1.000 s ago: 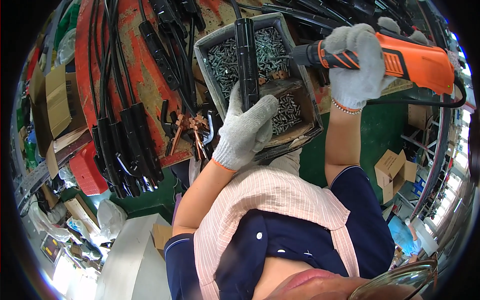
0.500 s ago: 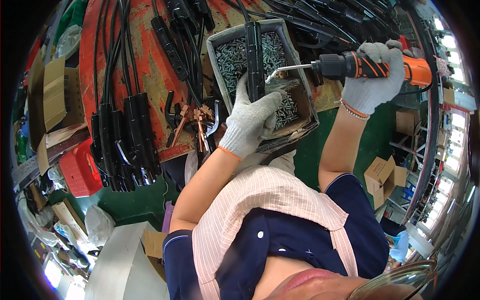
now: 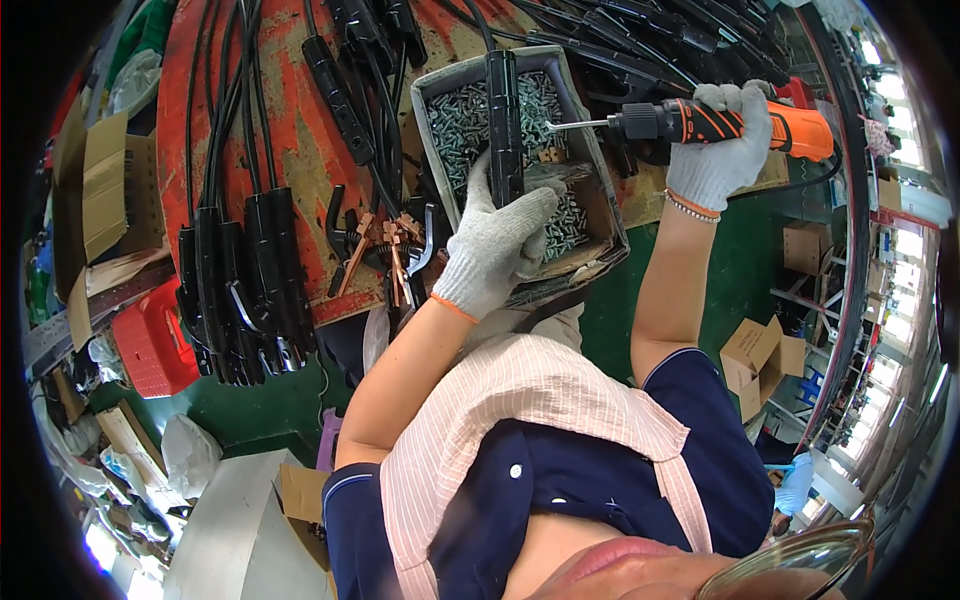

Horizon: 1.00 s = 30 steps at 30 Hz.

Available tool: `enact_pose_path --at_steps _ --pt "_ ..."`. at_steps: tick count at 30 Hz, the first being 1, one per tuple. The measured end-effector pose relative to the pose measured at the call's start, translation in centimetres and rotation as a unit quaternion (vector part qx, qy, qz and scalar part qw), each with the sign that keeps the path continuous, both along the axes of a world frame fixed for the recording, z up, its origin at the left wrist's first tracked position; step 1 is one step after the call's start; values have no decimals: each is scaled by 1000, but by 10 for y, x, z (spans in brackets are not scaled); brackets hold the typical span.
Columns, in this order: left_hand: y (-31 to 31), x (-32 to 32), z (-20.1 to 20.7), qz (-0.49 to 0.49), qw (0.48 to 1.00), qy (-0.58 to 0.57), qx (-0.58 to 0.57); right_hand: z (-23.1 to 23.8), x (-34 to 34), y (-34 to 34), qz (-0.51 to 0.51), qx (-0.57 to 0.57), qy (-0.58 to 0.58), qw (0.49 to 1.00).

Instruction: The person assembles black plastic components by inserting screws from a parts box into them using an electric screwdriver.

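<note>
My left hand (image 3: 502,240), in a pale knitted glove, is closed around the lower end of a black tubular handle (image 3: 504,125) with a cable at its far end. It holds this handle upright in view, over a grey box (image 3: 600,170) of small silver screws (image 3: 455,125). My gloved right hand (image 3: 722,150) is wrapped round an orange-and-black electric screwdriver (image 3: 700,124). The long bit points left, its tip over the screws and just right of the handle. Whether a screw sits on the tip is too small to tell.
Left of the box lie copper pieces and metal levers (image 3: 400,240). Several finished-looking black handles with cables (image 3: 245,280) hang over the left edge of the worn red table (image 3: 290,110). More black handles (image 3: 640,50) are piled at the far right. A red stool (image 3: 155,340) stands at left.
The screwdriver has shifted left and its tip slightly upward in view. The bright silver bits seen at its tip before no longer show there. My left hand keeps its hold.
</note>
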State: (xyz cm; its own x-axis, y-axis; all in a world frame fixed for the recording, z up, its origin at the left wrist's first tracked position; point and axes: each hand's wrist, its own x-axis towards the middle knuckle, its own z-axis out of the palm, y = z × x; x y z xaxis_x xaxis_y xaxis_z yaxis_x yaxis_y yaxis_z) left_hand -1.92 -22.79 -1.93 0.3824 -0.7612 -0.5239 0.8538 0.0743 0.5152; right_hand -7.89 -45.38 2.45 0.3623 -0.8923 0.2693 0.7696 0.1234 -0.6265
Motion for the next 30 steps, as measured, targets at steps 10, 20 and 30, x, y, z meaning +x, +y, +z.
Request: enact_pose_path --at_steps 10,20,30 --pt "0 -1 4 12 1000 18 12 8 -5 19 71 94 -76 990" --pt "0 -1 7 15 1000 2 26 -8 -7 38 39 93 -53 993" --pt "-1 -1 4 12 1000 7 27 3 -9 53 65 -6 -41 997"
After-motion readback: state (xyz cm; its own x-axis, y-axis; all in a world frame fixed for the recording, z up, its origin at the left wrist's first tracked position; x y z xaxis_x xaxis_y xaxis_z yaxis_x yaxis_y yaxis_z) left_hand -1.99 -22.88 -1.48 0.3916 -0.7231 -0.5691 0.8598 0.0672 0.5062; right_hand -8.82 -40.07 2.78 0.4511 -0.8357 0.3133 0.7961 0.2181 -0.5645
